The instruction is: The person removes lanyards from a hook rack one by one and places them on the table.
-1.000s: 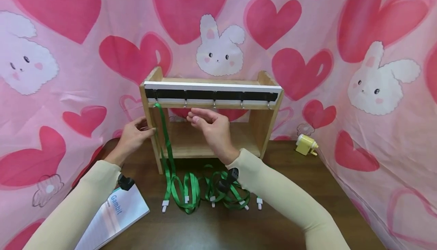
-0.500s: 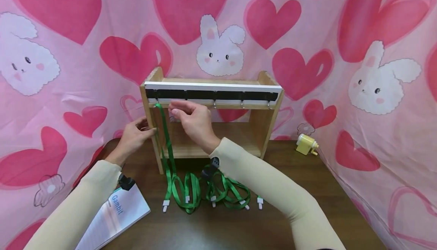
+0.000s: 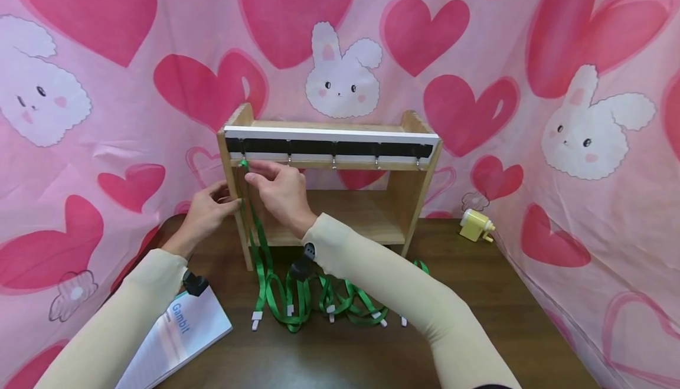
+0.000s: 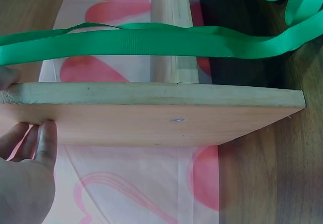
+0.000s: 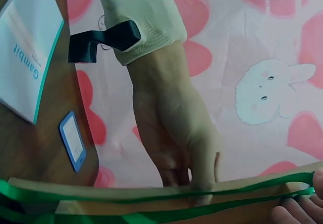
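Note:
A small wooden shelf (image 3: 329, 218) stands on the table, with a row of metal clips along its black-and-white front strip (image 3: 356, 148). My left hand (image 3: 208, 209) grips its left side panel (image 4: 126, 123), fingers on the outer face and thumb at the front edge. From the leftmost clip hangs a green lanyard (image 3: 259, 232). My right hand (image 3: 284, 193) is at the top of that lanyard, its fingertips beside the strap just under the clip. Its fingers look fairly straight, and contact with the strap is partly hidden. Several more green lanyards (image 3: 303, 303) with white end clips lie in front.
A notepad marked "Gambit" (image 3: 180, 333) lies at the left front. A blue-framed badge (image 5: 72, 141) shows on the table in the right wrist view. Far right stands a small yellow device with a crank (image 3: 476, 225). A pink heart-patterned cloth (image 3: 478, 41) hangs behind.
My right hand has moved left along the shelf front to the hanging lanyard, whose upper strap now looks narrower and shifted left. The left hand has stayed on the side panel.

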A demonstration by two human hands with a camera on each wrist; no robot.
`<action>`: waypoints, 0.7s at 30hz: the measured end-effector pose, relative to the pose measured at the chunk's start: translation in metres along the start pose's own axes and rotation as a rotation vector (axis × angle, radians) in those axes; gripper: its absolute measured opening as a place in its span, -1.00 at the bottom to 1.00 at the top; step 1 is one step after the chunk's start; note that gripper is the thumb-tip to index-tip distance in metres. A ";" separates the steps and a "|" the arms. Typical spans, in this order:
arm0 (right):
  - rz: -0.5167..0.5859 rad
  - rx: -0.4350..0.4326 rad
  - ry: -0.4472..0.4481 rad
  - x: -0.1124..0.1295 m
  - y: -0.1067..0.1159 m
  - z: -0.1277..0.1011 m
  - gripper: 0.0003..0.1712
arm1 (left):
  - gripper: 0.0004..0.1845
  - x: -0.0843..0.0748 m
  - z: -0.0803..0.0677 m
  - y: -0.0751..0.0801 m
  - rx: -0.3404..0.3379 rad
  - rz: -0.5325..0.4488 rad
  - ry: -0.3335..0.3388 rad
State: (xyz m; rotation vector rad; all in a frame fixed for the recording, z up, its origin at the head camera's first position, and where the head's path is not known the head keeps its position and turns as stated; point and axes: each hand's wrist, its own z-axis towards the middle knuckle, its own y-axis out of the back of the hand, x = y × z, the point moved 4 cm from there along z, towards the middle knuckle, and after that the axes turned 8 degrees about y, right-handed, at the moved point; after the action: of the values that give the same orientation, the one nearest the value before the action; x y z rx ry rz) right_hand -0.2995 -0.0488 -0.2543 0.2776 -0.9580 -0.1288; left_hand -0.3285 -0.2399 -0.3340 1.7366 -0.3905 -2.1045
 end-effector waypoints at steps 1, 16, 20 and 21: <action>0.003 -0.010 -0.002 0.000 -0.002 0.000 -0.68 | -0.34 0.000 0.000 0.000 0.001 -0.004 -0.001; 0.156 -0.050 -0.135 -0.004 -0.020 0.004 -0.74 | -0.36 -0.004 0.001 0.000 0.001 -0.019 0.007; 0.128 -0.067 -0.172 -0.002 -0.021 0.004 -0.78 | -0.34 -0.003 0.000 0.000 -0.002 -0.013 0.021; 0.123 -0.072 -0.183 -0.002 -0.021 0.003 -0.79 | -0.33 -0.003 0.000 0.000 -0.002 -0.010 0.024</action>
State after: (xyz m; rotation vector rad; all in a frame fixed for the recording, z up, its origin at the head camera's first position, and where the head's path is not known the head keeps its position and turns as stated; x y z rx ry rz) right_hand -0.3032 -0.0691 -0.2603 0.1420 -1.1464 -0.0764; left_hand -0.3282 -0.2382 -0.3316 1.7651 -0.3735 -2.0882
